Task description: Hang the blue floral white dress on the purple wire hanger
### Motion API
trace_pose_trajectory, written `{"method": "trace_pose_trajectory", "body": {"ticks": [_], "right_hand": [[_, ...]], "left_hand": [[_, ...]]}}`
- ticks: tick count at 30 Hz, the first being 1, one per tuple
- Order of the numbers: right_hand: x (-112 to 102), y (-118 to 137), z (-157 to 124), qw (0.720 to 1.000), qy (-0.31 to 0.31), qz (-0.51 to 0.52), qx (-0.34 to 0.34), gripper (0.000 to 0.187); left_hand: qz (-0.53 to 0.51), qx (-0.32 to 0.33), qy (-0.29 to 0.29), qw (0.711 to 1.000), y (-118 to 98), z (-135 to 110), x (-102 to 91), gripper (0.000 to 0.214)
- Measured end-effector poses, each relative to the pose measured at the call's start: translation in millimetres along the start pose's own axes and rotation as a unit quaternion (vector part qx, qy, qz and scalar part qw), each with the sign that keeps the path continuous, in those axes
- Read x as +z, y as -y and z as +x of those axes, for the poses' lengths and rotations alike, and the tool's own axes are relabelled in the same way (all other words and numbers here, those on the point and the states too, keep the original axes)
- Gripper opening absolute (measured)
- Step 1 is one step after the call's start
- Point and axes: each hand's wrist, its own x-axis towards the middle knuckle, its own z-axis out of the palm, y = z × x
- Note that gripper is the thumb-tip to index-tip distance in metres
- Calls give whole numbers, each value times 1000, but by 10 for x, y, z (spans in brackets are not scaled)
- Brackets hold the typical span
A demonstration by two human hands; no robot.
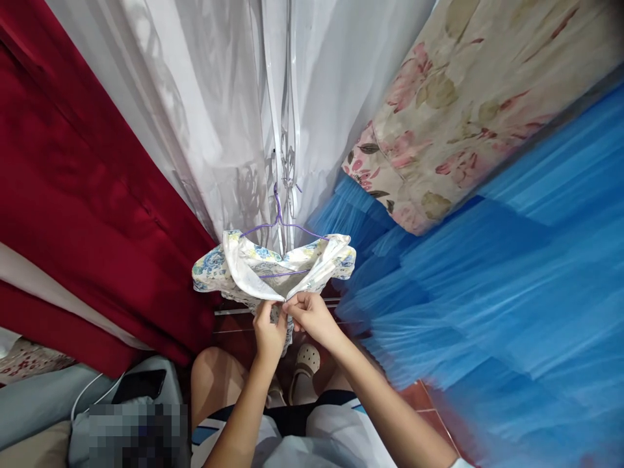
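A floral blouse (214, 265) with a white collar and blue and yellow flowers hangs on a purple wire hanger (279, 220) in front of me. My left hand (270, 330) pinches the left edge of its neck opening, where the collar comes together. Right beside it, my right hand (311, 316) pinches the other edge at the same point. The fingertips of both hands nearly touch. Whatever small fastening lies between them is too hidden to make out. The lower part of the blouse is mostly behind my hands.
White sheer curtains (219, 97) with ribbons hang behind the hanger. A red curtain (97, 195) covers the left side. On the right hang a floral cloth (429, 130) and blue tulle (511, 273). A dark phone (140, 385) with a white cable lies on grey cushioning at lower left.
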Motion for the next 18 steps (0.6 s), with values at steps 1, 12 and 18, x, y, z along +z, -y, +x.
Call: {"method": "trace_pose_trajectory", "body": {"ticks": [1, 12, 18], "right_hand": [[10, -30, -24, 1000, -3, 4, -3, 15], [-29, 806, 454, 981, -81, 68, -160, 39], [81, 1016, 621, 972, -109, 59, -199, 30]], "left_hand": [[11, 6, 16, 1000, -6, 1, -17, 11], [107, 20, 177, 978, -55, -33, -85, 10], [94, 33, 232, 967, -20, -18, -149, 10]]}}
